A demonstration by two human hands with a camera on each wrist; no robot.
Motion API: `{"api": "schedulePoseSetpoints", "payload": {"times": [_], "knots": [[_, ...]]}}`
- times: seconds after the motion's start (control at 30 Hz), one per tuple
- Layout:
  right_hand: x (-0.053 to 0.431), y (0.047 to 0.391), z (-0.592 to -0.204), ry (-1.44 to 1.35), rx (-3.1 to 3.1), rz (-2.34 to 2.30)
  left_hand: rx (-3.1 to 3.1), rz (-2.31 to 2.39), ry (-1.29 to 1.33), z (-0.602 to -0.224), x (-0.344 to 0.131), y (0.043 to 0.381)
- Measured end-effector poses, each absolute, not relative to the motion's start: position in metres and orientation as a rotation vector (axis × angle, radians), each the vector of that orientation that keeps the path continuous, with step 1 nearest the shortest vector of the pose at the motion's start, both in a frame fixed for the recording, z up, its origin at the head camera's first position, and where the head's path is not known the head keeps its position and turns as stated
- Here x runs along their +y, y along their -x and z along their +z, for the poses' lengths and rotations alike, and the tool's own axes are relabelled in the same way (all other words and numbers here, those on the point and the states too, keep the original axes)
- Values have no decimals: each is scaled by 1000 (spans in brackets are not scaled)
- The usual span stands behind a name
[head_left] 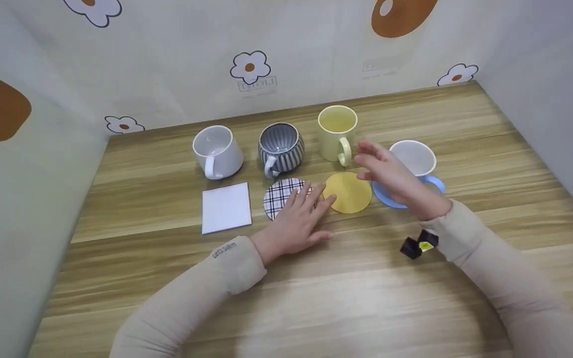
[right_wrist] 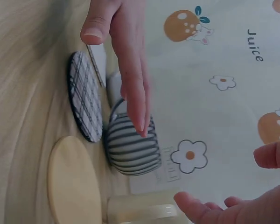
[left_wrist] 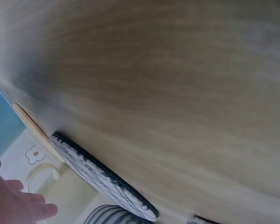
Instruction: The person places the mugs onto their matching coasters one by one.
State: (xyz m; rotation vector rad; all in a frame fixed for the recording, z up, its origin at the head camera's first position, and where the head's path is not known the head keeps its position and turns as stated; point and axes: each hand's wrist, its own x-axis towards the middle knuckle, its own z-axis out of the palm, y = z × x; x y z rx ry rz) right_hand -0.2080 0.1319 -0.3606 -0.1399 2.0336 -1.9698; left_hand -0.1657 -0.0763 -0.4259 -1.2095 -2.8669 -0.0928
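Observation:
My left hand [head_left: 299, 219] hovers with straight, slightly spread fingers over the edge of the plaid round coaster [head_left: 277, 195]. Its fingertips point toward the yellow round coaster [head_left: 351, 194]; in the right wrist view the hand is apart from both coasters. My right hand [head_left: 391, 174] is raised beside the yellow mug [head_left: 335, 141], fingers loosely bent and holding nothing. Beneath that hand lies a blue coaster [head_left: 383, 195], partly hidden. A mug with a white inside and blue handle [head_left: 435, 184] stands by it. The striped mug [right_wrist: 130, 149] sits behind the plaid coaster.
At the left a white mug [head_left: 219, 154] stands behind a white square coaster [head_left: 227, 209]. The wooden table [head_left: 316, 308] meets a patterned wall covering [head_left: 167, 64] behind the mugs. A small black device [head_left: 418, 244] is at the right sleeve.

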Motion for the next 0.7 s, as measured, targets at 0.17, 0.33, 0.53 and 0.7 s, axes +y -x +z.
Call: {"api": "schedulePoseSetpoints", "payload": {"times": [0.17, 0.33, 0.53, 0.7], "knots": [[119, 220, -373, 12, 2056, -1953, -2924, 9, 1269, -429, -80, 166], [115, 239, -400, -43, 2088, -1998, -3013, 75, 1296, -432, -81, 170], [118, 282, -463, -121, 2105, -2128, -3067, 97, 1286, -434, -79, 177], [115, 288, -467, -188, 2105, -2174, -3107, 129, 1275, -436, -77, 180]]}}
